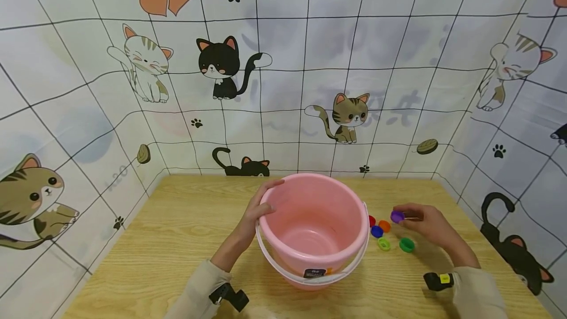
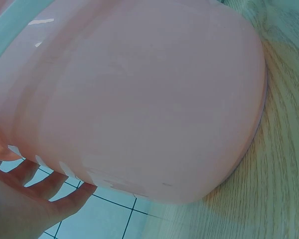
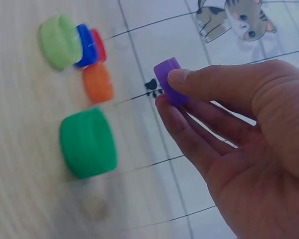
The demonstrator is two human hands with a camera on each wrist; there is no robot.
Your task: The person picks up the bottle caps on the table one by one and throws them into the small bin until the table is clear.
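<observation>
A pink bucket [image 1: 294, 257] with a white handle [image 1: 283, 272] stands on the table. My left hand [image 1: 248, 218] grips its rim on the left side, thumb over the inside and fingers along the outer wall. In the left wrist view those fingers curl against the bucket's side. To the right of the bucket, my right hand [image 1: 431, 225] pinches a purple bottle cap [image 3: 170, 79] between thumb and fingertips, held up over the tabletop. Near it lie several more caps: orange [image 1: 385, 226], red [image 1: 372, 221], blue [image 1: 377, 232], light green [image 1: 384, 244] and a larger green one [image 1: 406, 245].
The light wood table [image 1: 190, 230] is bordered at the back and both sides by a white gridded covering [image 1: 283, 87] printed with cartoon cats. Small black cameras [image 1: 228, 297] are strapped at both wrists over light sleeves.
</observation>
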